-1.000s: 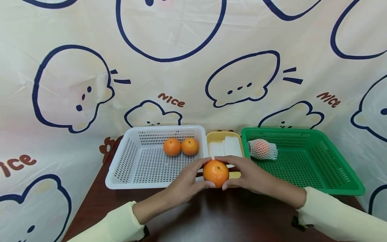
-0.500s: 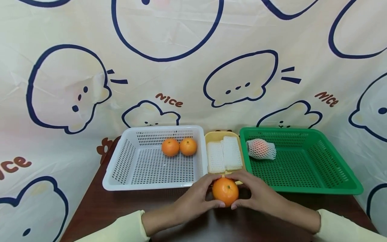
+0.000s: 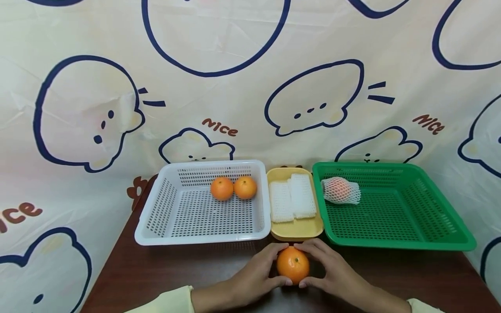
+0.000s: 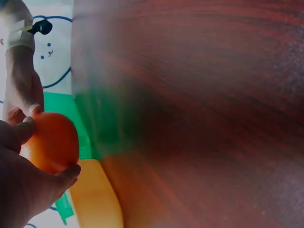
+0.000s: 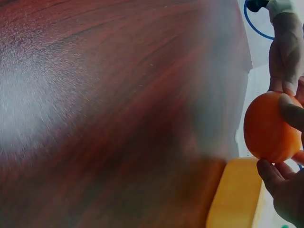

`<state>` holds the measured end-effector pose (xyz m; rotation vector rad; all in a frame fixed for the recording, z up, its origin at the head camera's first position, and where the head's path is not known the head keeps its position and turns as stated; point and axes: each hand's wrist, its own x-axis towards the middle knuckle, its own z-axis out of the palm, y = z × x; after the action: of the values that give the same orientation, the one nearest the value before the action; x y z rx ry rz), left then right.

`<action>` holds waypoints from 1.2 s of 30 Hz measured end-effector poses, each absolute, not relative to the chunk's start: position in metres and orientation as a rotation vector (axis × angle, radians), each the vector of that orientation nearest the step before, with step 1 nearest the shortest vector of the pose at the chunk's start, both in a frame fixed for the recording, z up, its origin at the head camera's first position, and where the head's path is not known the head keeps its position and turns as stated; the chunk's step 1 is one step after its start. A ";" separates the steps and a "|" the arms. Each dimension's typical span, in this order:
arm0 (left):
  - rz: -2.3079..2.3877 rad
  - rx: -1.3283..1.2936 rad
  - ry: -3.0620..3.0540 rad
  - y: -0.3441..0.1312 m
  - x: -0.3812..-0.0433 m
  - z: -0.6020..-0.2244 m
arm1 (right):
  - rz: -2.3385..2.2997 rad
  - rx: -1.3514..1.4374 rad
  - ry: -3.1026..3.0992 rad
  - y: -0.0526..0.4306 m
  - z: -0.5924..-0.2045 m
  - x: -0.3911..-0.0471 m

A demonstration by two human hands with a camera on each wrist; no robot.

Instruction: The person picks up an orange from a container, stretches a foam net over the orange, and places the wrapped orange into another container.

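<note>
An orange (image 3: 292, 265) is held between both hands in front of the yellow tray (image 3: 297, 229), its stem end showing. My left hand (image 3: 258, 274) grips its left side with thumb and fingers. From the right, my right hand (image 3: 337, 274) grips it the same way, the thumbs near each other at the front. In the left wrist view the orange (image 4: 54, 142) stands out over the tabletop, and the right wrist view shows the orange (image 5: 270, 128) with fingers of both hands on it. White foam net sleeves (image 3: 282, 202) lie flat in the tray.
A white basket (image 3: 203, 240) at the left holds two oranges (image 3: 222, 188). The green basket (image 3: 395, 244) at the right holds a fruit in a foam net (image 3: 339, 190). The dark wood table (image 3: 129, 278) backs onto a printed cloth (image 3: 250, 104).
Both hands have drawn the orange from over the yellow tray toward the person and slightly right. The tray and foam sleeves now show fully. The baskets have stayed in place.
</note>
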<state>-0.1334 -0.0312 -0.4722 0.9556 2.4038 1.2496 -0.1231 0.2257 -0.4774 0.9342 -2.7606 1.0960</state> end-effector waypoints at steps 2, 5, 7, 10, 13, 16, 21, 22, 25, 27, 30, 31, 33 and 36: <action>1.233 0.946 2.421 -0.030 -0.135 -0.476 | 1.088 0.931 -2.732 0.225 -0.483 -0.123; 1.248 0.933 2.412 -0.029 -0.137 -0.483 | 1.105 0.931 -2.713 0.226 -0.490 -0.124; 1.251 0.922 2.409 -0.028 -0.139 -0.488 | 1.125 0.925 -2.713 0.226 -0.494 -0.124; 1.255 0.905 2.402 -0.027 -0.141 -0.493 | 1.142 0.915 -2.722 0.227 -0.499 -0.125; 1.258 0.898 2.398 -0.025 -0.143 -0.497 | 1.147 0.904 -2.727 0.227 -0.503 -0.127; 1.270 0.893 2.399 -0.024 -0.145 -0.500 | 1.157 0.896 -2.736 0.228 -0.506 -0.128; 1.275 0.883 2.387 -0.022 -0.148 -0.505 | 1.209 0.867 -2.787 0.228 -0.508 -0.129; 1.272 0.878 2.382 -0.022 -0.148 -0.506 | 1.219 0.858 -2.795 0.229 -0.508 -0.129; 1.268 0.865 2.371 -0.021 -0.148 -0.508 | 1.234 0.848 -2.805 0.229 -0.509 -0.127; 1.264 0.872 2.377 -0.020 -0.149 -0.509 | 1.240 0.846 -2.795 0.230 -0.510 -0.127; 1.249 0.902 2.403 -0.021 -0.149 -0.510 | 1.238 0.857 -2.781 0.230 -0.510 -0.128; 1.247 0.908 2.406 -0.021 -0.150 -0.510 | 1.236 0.860 -2.779 0.229 -0.510 -0.128; 1.243 0.922 2.415 -0.022 -0.150 -0.511 | 1.232 0.872 -2.780 0.229 -0.510 -0.128; 1.261 0.932 2.407 -0.022 -0.152 -0.513 | 1.220 0.884 -2.782 0.229 -0.509 -0.128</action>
<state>-0.1515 -0.0219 -0.5126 0.9324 2.4074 1.2607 -0.1279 0.2287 -0.5091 0.8843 -2.7820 1.2198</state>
